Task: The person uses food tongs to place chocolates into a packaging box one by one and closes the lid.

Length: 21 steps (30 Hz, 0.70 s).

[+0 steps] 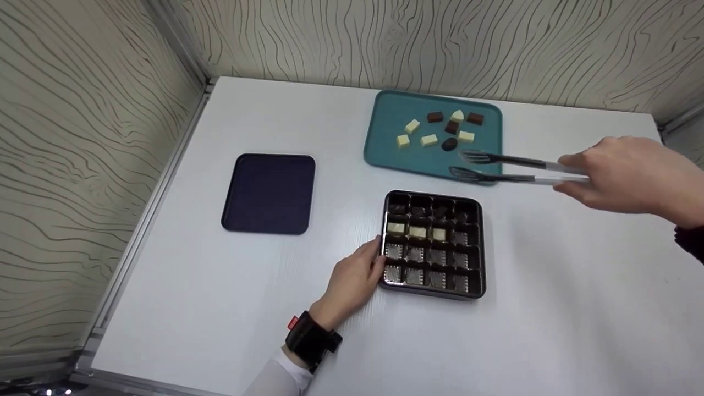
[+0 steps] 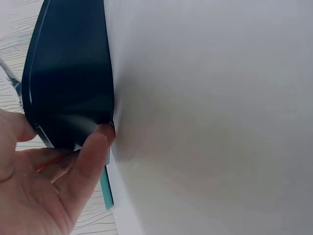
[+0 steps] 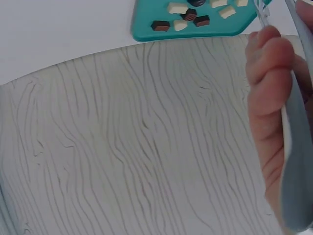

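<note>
Your right hand (image 1: 632,173) has its fingers curled round the tongs (image 1: 522,161); the tips stand apart, with nothing between them, over the near right part of the teal tray (image 1: 393,151) at the far side of the bench (image 1: 341,121). Your left hand (image 1: 352,280) grips nothing: its extended fingers rest against the left wall of the partitioned box (image 1: 434,291), near centre. Loose pale pieces (image 1: 429,140) and dark pieces (image 1: 435,116) lie on the tray; three pale pieces (image 1: 417,231) sit in the box's second row from the far side, whose rightmost compartment shows none. For a clean pick, choose a pale block apart from its neighbours, straddle its parallel sides and squeeze lightly; the dark oval piece (image 1: 449,144) would probably roll or slip. Brace the box without tilting it.
</note>
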Available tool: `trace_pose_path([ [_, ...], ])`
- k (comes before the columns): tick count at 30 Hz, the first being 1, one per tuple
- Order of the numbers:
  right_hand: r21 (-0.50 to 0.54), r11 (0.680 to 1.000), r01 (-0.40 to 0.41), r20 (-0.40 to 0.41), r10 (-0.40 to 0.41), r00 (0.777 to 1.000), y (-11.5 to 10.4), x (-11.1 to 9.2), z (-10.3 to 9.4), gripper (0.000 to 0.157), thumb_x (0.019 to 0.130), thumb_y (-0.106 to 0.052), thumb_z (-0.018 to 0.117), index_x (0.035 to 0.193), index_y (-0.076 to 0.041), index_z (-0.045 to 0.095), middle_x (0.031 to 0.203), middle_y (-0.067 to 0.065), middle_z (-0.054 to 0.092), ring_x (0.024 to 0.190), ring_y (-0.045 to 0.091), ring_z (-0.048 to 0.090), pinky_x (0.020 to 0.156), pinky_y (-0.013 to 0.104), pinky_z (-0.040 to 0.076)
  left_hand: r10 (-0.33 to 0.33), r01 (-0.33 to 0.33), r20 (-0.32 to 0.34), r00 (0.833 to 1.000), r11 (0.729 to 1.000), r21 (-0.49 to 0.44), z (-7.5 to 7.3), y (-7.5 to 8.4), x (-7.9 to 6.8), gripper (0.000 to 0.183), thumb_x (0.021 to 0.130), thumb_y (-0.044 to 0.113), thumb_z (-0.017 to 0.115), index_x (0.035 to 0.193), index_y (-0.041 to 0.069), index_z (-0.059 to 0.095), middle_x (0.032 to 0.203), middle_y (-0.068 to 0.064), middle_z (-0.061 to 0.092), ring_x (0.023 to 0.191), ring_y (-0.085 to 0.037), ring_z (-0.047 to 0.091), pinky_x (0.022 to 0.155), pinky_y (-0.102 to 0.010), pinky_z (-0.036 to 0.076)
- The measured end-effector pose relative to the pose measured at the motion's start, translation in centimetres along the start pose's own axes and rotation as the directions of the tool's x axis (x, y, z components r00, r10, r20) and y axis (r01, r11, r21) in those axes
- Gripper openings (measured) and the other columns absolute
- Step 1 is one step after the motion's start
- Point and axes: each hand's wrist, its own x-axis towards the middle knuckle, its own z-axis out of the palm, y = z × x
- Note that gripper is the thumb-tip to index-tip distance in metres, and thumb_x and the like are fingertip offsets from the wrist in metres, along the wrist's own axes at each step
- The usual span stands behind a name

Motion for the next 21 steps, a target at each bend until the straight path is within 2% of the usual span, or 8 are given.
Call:
trace_pose_path([
  [5,0.002,0.997,-0.071,0.012,0.071,0.997,2.9,1.7,1.1,0.023,0.092,-0.023,0.072,0.077,-0.008,0.064,0.058,-0.001,0.054,0.056,0.016,0.048,0.047,0.032,0.039,-0.003,0.003,0.005,1.0,1.0,0.002,0.0,0.0,0.0,0.051,0.111,0.028,0.048,0.157,0.005,0.047,0.152,-0.014,0.062,0.134,-0.031,0.066,0.115,-0.043,0.055],
  [9,-0.004,0.995,-0.104,0.04,0.104,0.994,4.4,3.8,1.7,0.022,0.093,-0.025,0.069,0.084,-0.005,0.07,0.065,0.003,0.062,0.061,0.02,0.055,0.05,0.04,0.048,-0.005,0.005,0.002,1.0,1.0,0.001,0.0,0.0,0.0,0.05,0.111,0.027,0.048,0.157,0.005,0.048,0.151,-0.014,0.063,0.133,-0.032,0.067,0.115,-0.044,0.055],
  [13,0.009,0.994,-0.108,0.077,0.107,0.991,4.9,5.9,2.1,0.027,0.095,-0.028,0.066,0.087,-0.002,0.072,0.069,0.005,0.065,0.064,0.022,0.057,0.054,0.043,0.052,-0.015,0.015,0.003,1.0,1.0,-0.012,0.0,0.0,0.1,0.05,0.111,0.028,0.047,0.157,0.005,0.048,0.153,-0.014,0.061,0.136,-0.032,0.065,0.117,-0.044,0.053],
  [21,0.06,0.992,-0.109,0.121,0.101,0.987,4.9,8.6,2.3,0.031,0.096,-0.029,0.062,0.087,-0.001,0.073,0.071,0.006,0.066,0.065,0.022,0.056,0.053,0.036,0.047,-0.01,0.01,0.009,1.0,1.0,-0.012,0.0,0.0,0.1,0.051,0.112,0.028,0.047,0.157,0.006,0.047,0.151,-0.014,0.063,0.13,-0.032,0.068,0.113,-0.044,0.056],
])
